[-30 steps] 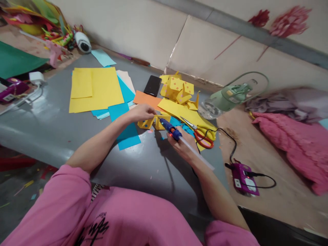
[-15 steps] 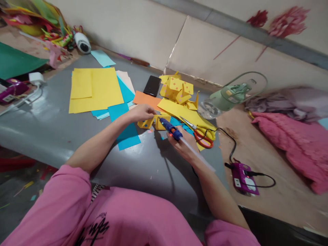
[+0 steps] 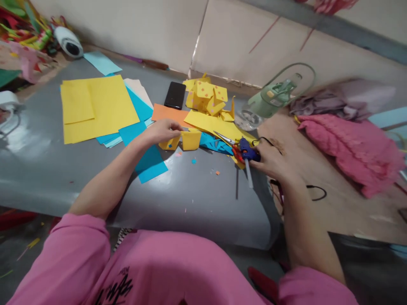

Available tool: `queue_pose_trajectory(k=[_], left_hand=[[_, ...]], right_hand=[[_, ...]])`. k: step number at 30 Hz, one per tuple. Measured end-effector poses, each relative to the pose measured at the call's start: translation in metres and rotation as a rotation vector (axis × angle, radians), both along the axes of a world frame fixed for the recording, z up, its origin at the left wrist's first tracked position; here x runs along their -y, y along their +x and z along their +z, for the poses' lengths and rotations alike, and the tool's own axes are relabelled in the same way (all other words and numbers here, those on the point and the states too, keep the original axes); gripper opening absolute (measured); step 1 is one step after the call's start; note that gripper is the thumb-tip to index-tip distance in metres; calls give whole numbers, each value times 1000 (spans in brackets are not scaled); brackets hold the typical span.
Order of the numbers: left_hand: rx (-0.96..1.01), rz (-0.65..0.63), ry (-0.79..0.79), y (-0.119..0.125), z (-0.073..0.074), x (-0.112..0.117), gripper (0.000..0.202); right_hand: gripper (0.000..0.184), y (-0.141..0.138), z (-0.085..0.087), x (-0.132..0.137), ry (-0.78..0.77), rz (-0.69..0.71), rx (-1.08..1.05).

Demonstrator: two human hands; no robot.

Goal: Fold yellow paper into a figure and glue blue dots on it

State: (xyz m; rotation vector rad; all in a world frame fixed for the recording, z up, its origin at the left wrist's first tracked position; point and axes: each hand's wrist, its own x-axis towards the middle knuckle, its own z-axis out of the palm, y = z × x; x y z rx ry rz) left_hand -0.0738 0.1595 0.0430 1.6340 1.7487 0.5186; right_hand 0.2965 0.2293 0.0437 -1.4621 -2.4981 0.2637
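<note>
My left hand (image 3: 168,129) is closed in a pinch on a folded yellow paper piece (image 3: 190,140) with small coloured dots, held just above the grey tabletop. Over to the right, my right hand (image 3: 270,157) grips a blue hot glue gun (image 3: 246,149), with a clear glue stick poking out of its back. The glue gun overlaps the orange-handled scissors (image 3: 225,138), whose blades point to the upper left. Blue paper scraps (image 3: 216,144) lie between the two hands. Beyond them is a cluster of dotted yellow paper shapes (image 3: 206,95).
Yellow sheets (image 3: 111,101) and blue paper (image 3: 152,163) lie on the left. A black phone (image 3: 175,95) and an orange strip (image 3: 170,114) sit at the middle back. A green bottle (image 3: 267,99) stands at the right back, near pink cloth (image 3: 352,144).
My right hand has carried the glue gun away from the yellow paper piece to the right, beside the scissors. My left hand keeps its pinch. The view has shifted to the right.
</note>
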Motion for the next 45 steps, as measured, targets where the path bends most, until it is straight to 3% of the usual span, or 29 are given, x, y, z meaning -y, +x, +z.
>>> queue_pose_trajectory(k=[3,6,9,13,18,22,31,38,45], left_hand=[[-12,7,-10,-2,-1,-1,34],[-22,7,-9,-2,1,1,33],[-40,18,-4,-2,3,3,34],[-44,18,9,-1,2,4,33],[-32,-13,29,-2,-4,1,33],[-16,-14,37,-1,-4,1,33],[-14,12,33,0,-6,-1,30],[-26,16,14,4,-1,1,31],[-21,-1,29,3,-3,1,32]], right_hand=[[25,11,4,-1,-49,53,96],[19,3,14,9,10,74,103],[15,-29,14,31,55,146,31],[12,-88,-4,61,-132,303,-28],[9,-127,-24,70,-184,232,-24],[1,-133,-25,66,-242,226,9],[5,-134,-19,62,-363,188,-7],[18,-129,-9,53,-386,166,-50],[24,-131,-13,48,-433,207,-103]])
